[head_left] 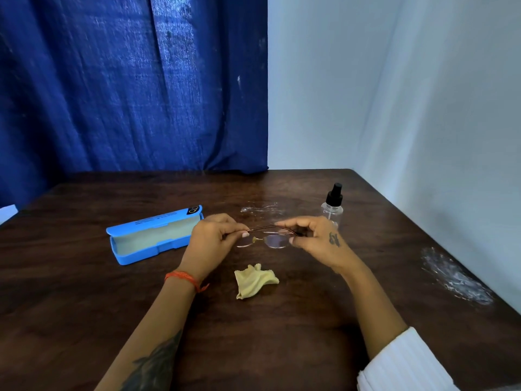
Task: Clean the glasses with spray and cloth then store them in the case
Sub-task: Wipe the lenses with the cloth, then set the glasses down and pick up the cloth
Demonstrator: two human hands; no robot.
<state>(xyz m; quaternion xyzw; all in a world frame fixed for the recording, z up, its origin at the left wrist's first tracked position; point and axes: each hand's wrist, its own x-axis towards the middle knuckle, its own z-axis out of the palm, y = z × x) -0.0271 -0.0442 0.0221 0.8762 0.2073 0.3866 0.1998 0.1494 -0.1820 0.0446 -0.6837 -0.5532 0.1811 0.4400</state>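
Thin metal-framed glasses (267, 237) are pinched at both ends at frame centre, left hand (212, 239) and right hand (313, 237) each clamped on them above the dark wooden table (282, 334). Crumpled yellow cloth (255, 280) is seen just below; open blue case (155, 235) left; clear spray bottle (333, 206) upper right.

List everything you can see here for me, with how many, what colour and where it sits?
glasses: one pair, thin reddish-brown frame, held above the table centre between both hands
cloth: one, pale yellow, crumpled on the table below the glasses
case: one, blue with pale lining, open, left of the hands
spray bottle: one, clear with black top, upright behind the right hand
plastic wrap: two clear crinkled patches, one at the right table edge, one behind the glasses
table: one, dark brown wood
curtain: one, blue, behind the table
left hand: pinches the glasses' left end; orange thread on the wrist
right hand: pinches the right end
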